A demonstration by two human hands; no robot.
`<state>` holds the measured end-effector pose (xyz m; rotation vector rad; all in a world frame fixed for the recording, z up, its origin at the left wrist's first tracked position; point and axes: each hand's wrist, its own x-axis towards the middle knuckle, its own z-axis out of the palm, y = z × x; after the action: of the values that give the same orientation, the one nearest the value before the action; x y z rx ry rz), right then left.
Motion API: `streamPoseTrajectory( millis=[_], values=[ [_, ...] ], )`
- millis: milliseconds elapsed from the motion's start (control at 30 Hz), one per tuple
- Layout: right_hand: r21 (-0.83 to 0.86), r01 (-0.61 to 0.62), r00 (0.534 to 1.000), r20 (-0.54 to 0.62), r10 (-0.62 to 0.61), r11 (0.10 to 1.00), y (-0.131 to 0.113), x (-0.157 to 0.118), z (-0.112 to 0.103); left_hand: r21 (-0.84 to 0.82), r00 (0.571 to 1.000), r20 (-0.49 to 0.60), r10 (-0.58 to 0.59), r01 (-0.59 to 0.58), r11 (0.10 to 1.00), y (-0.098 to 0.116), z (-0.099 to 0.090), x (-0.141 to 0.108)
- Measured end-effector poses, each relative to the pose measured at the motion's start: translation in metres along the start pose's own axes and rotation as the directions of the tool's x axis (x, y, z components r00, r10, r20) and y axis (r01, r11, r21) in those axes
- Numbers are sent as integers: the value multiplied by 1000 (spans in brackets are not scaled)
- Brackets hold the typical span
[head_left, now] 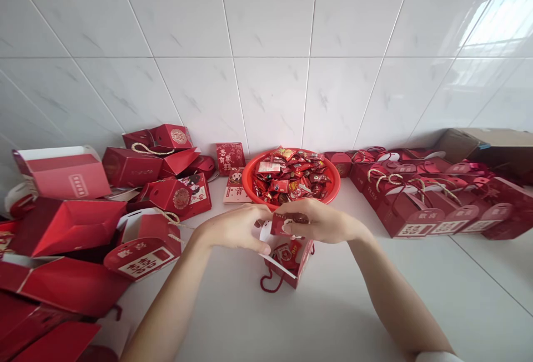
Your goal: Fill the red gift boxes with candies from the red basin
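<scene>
A small red gift box (pixel 305 266) stands with its top open on the white counter, a dark red cord handle (pixel 271 287) lying at its near side. Several red packets (pixel 290 252) show inside it. My left hand (pixel 239 227) is at the box's left side, thumb and fingers closed about a white-lined flap. Over the opening, my right hand (pixel 320 220) pinches a red packet (pixel 287 223) with a pale printed figure. Just behind both hands is a round red basin (pixel 336 187) heaped with wrapped sweets (pixel 297 173).
Red boxes (pixel 66 226), many of them open, pile up on the left. Closed red boxes with cord handles (pixel 416 215) stand in rows at right, before a cardboard box (pixel 478 139). Red printed cards (pixel 230 157) sit left of the basin. A tiled wall (pixel 270 90) rises behind.
</scene>
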<state>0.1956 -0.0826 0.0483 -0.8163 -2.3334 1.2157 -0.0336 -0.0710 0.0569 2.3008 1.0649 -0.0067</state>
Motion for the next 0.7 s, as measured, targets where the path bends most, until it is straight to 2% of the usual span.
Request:
streamPoseTrajectory(
  millis=[100,200,300,367,567,700],
  values=[
    [-294,-88,994,-89,64,952,-3,-3,2,-2,998,-1,-57,57,998,-1,1,0],
    [-423,-105,992,-112,63,900,-8,-7,4,-10,997,3,-80,80,997,0,1,-1],
    [-404,-11,1000,-6,9,915,-14,-12,1,-12,999,9,-43,43,999,2,0,-2],
    [-384,13,1000,19,-7,923,-16,-17,-3,-4,999,11,-53,53,999,3,0,-3],
    [-415,-79,995,-83,49,906,-16,-30,-17,104,996,14,-86,84,991,6,5,-8],
    [-434,-147,989,-34,147,889,-17,-32,-19,126,993,-2,-120,119,985,12,10,-14]
  ],
)
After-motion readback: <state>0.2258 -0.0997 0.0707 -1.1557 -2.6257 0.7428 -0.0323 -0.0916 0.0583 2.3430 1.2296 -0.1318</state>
